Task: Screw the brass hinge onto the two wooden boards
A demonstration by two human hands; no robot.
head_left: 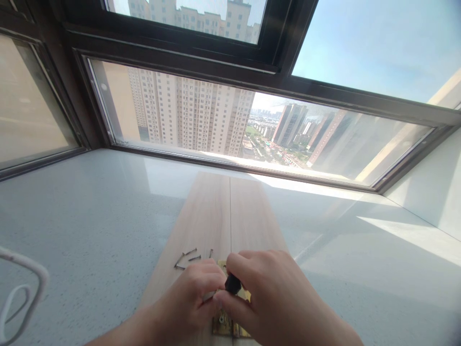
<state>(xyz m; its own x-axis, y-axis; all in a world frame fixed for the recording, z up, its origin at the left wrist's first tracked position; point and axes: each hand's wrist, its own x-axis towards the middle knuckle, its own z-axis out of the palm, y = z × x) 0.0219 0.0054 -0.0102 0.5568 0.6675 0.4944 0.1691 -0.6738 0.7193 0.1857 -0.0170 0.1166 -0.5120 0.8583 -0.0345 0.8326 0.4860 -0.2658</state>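
Observation:
My right hand (268,290) is closed around a screwdriver, whose black handle end (233,284) points up at me between thumb and forefinger. My left hand (192,295) is pinched together right beside it, the fingertips meeting near the screwdriver; whatever they hold is hidden. Under both hands lies a brass-coloured hinge (224,328), partly covered, with a screw head showing in its lower left plate. The hinge lies over the seam between two pale wooden boards (207,211). Several loose screws (195,258) lie on the left board, just beyond my left hand.
The boards rest on a white speckled sill (108,230). A white cable (41,278) loops at the left edge. Dark-framed windows (187,72) rise behind the sill, with tall buildings outside. Sunlight falls across the right side.

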